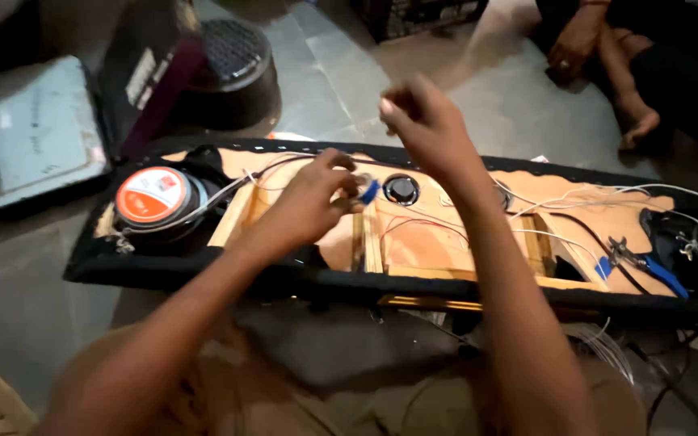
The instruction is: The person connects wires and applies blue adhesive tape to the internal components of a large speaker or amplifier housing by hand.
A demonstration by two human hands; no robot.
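The raised right hand (426, 121) is showing motion-blurred, so whatever its pinched fingertips are gripping is staying unclear. The left hand (313, 198) is covering most of a small blue-and-white roll (367, 190). The seated person (607, 56) is being cropped by the top edge.
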